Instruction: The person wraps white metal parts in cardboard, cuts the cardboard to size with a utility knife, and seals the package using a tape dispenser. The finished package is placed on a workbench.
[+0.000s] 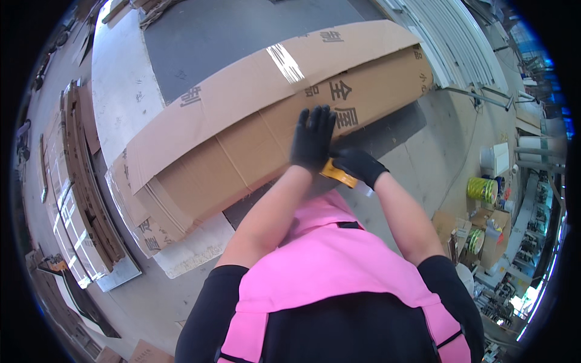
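Note:
A long cardboard box [245, 145] lies slanting across the middle of the view, with dark printing on its side and top flap. Clear tape [285, 63] crosses the upper flap. My left hand [313, 138], in a black glove, lies with its palm against the box's near side, fingers pointing away from me. Close to its wrist, my right hand [358, 167], also gloved in black, is closed on a yellow tape dispenser [338, 174]. The dispenser's far details are hidden by the glove.
Stacked flattened cartons [86, 190] lie at the left. White metal profiles [447, 41] rest on a rack at the upper right. A yellow-green spool [482, 190] and an open cardboard box [497, 240] stand on the right. A grey mat [218, 36] extends beyond the long box.

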